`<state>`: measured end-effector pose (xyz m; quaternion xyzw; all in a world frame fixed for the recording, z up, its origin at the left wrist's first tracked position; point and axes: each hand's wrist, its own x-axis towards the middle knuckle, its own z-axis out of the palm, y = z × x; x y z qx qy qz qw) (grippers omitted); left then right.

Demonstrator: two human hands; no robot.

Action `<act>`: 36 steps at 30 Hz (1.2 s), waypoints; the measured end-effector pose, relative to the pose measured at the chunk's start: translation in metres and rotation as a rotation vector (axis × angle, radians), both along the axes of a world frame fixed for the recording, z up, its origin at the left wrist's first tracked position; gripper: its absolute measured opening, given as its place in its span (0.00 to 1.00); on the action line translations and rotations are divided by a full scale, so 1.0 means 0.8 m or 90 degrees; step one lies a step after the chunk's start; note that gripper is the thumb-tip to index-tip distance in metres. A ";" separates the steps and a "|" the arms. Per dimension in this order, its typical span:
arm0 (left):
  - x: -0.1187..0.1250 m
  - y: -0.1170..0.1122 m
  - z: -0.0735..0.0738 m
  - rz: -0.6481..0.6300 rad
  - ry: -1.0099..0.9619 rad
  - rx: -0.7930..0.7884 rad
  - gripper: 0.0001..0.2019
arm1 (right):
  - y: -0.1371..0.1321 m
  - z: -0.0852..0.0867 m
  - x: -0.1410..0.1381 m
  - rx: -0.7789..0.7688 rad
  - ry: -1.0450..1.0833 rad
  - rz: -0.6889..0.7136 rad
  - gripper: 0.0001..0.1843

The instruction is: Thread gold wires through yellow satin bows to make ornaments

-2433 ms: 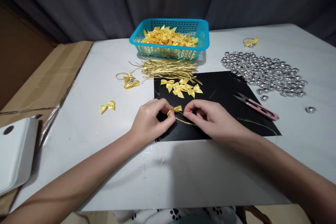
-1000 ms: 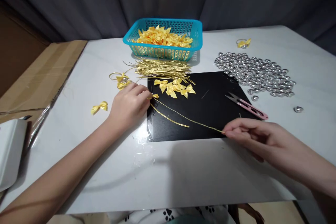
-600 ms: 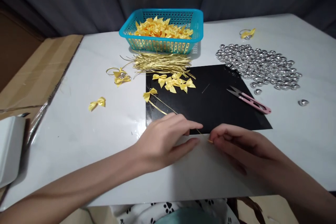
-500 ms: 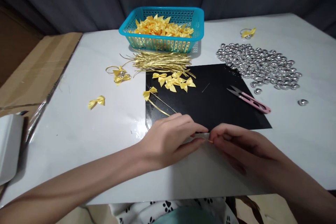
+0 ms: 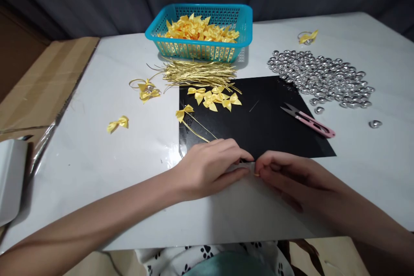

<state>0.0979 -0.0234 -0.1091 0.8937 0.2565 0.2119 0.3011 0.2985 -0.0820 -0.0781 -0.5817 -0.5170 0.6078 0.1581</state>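
Observation:
My left hand [image 5: 211, 166] is over the front edge of the black mat, fingers curled and thumb near the forefinger. Two gold cord strands [image 5: 199, 131] run beneath its knuckles from a yellow ribbon bow [image 5: 184, 113] on the mat's left edge. Close by on the right, my right hand [image 5: 291, 177] has thumb and forefinger pinched together. A short gold-orange cord tip [image 5: 256, 175] shows at that pinch. The fingertips of both hands almost meet, and the cord between them is mostly hidden.
Behind the black mat [image 5: 274, 116] lie gold cords [image 5: 197, 72] and a blue basket [image 5: 199, 43] of bows. Several loose bows [image 5: 215, 97] and pink-handled thread snips [image 5: 310, 123] rest on the mat. Silver heart beads [image 5: 323, 77] are heaped at right; finished bow loops [image 5: 148, 90] at left.
Both hands have shifted slightly left, and the right fingertips are closer to the left ones. Less cord shows between them. The whole view has tilted a little.

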 end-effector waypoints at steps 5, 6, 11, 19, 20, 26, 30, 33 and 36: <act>-0.001 0.004 -0.003 -0.007 -0.030 -0.062 0.07 | 0.006 -0.003 0.008 0.033 -0.028 0.010 0.21; -0.001 0.003 -0.002 0.003 -0.045 -0.097 0.06 | 0.008 -0.004 0.009 0.054 -0.040 -0.006 0.20; -0.001 -0.003 0.009 0.142 -0.154 -0.412 0.05 | 0.004 -0.004 -0.012 0.289 -0.184 -0.316 0.15; -0.002 -0.007 0.018 0.258 -0.264 -0.718 0.08 | -0.007 -0.007 -0.068 0.324 -0.092 -0.350 0.10; -0.002 -0.008 0.018 0.268 -0.275 -0.728 0.07 | -0.006 -0.011 -0.069 0.324 -0.087 -0.346 0.09; -0.001 -0.010 0.018 0.302 -0.308 -0.777 0.05 | -0.003 -0.020 -0.067 0.300 -0.039 -0.364 0.07; -0.002 -0.011 0.018 0.319 -0.300 -0.761 0.05 | -0.006 -0.017 -0.070 0.200 0.013 -0.391 0.11; -0.001 -0.013 0.020 0.332 -0.311 -0.736 0.06 | -0.007 -0.018 -0.079 0.113 0.100 -0.456 0.15; 0.002 -0.016 0.021 0.366 -0.326 -0.706 0.07 | -0.006 -0.021 -0.090 0.049 0.201 -0.518 0.17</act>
